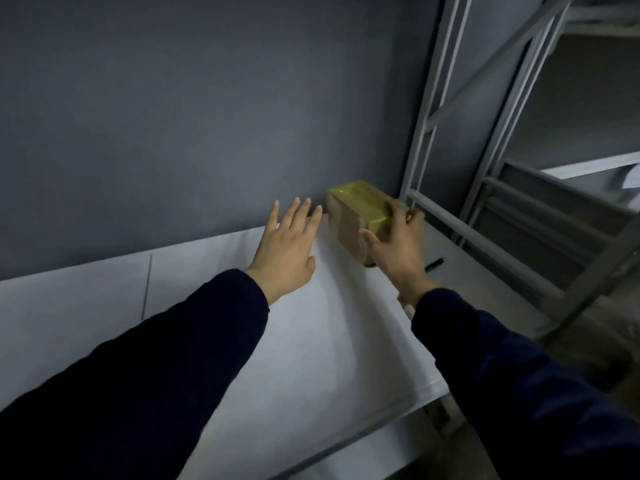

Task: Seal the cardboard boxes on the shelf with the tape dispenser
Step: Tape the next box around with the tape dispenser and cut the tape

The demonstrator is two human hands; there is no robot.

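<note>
A small cardboard box [356, 209] with shiny yellowish tape over its top lies on the white shelf [311, 341], close to the grey back wall. My right hand [394, 244] grips the near end of the box, thumb on its left side and fingers over the top right edge. My left hand [287, 247] hovers flat just left of the box, fingers straight and spread, holding nothing. No tape dispenser is in view.
A black marker pen [434, 264] lies on the shelf to the right of my right wrist. A grey metal rack frame [485, 216] with diagonal braces stands at the right. The dark grey wall [173, 116] closes off the back.
</note>
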